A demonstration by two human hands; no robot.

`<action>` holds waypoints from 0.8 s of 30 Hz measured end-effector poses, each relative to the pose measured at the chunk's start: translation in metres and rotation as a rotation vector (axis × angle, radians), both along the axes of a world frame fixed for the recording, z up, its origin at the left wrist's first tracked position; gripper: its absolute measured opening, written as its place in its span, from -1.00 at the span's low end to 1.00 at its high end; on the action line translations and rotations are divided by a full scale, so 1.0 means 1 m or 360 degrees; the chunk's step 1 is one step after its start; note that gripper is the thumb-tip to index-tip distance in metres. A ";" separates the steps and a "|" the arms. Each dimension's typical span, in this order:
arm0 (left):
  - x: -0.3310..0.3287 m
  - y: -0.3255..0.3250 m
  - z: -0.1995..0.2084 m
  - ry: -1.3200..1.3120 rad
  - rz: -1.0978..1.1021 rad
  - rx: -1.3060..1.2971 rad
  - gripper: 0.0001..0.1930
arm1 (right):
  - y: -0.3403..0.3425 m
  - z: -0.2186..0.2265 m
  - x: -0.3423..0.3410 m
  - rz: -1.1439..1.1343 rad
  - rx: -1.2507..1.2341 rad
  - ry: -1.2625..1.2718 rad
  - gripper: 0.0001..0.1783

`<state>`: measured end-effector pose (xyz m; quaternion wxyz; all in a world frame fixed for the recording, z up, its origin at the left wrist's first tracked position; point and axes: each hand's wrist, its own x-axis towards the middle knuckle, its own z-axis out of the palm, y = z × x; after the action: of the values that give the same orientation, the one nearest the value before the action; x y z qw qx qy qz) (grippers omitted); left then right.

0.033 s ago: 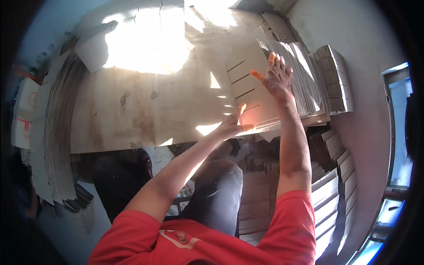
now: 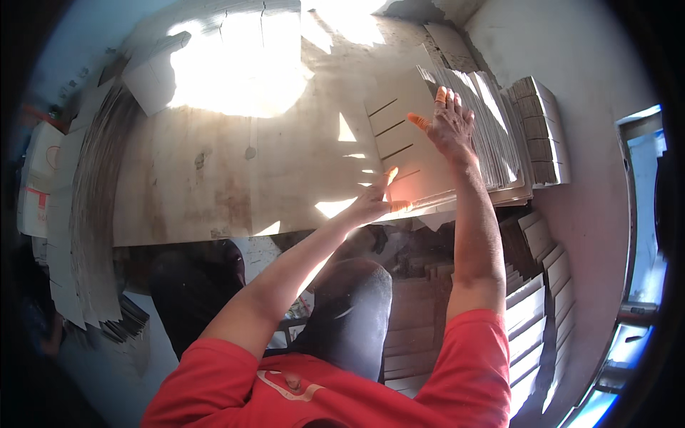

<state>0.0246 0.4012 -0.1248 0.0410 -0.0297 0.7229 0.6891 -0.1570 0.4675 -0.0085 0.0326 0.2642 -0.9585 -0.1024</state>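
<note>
A pale cardboard sheet (image 2: 396, 107) with several parallel dark slots lies at the right end of the table. My right hand (image 2: 453, 132) rests over its right part, fingers stretched and the thumb held apart. At the sheet's near left corner is my left hand (image 2: 372, 203), thumb and forefinger spread, the other fingers partly hidden. Orange covers sit on some fingertips of both hands. Just right of my right hand, a fanned row of cardboard sheets (image 2: 492, 135) leans over, its edges showing.
The wooden table (image 2: 207, 171) carries sunlit, slotted cardboard (image 2: 260, 64) at the far left. A tall stack of sheets (image 2: 100, 171) stands along its left end. Another bundle (image 2: 542, 132) sits by the right wall. Below the table are more stacked cardboard pieces (image 2: 410, 321), near my knees.
</note>
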 end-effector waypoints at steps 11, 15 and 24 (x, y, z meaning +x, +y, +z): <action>0.107 -0.069 0.041 -0.0129 -0.0112 -0.0263 -0.14 | 0.001 0.017 0.030 0.0159 -0.0265 0.0089 -0.06; 0.189 -0.112 0.069 -0.0109 -0.0237 -0.0672 -0.30 | -0.013 0.009 0.097 0.0599 -0.0698 0.0389 -0.27; 0.376 -0.191 0.083 -0.0275 0.0545 -0.1836 -0.46 | 0.028 0.002 0.305 0.0240 -0.0497 -0.0964 -0.35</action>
<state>0.4005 0.2100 -0.0421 -0.0346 -0.2187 0.9588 0.1780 0.1483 0.4955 -0.0064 -0.2059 0.3445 -0.9065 0.1311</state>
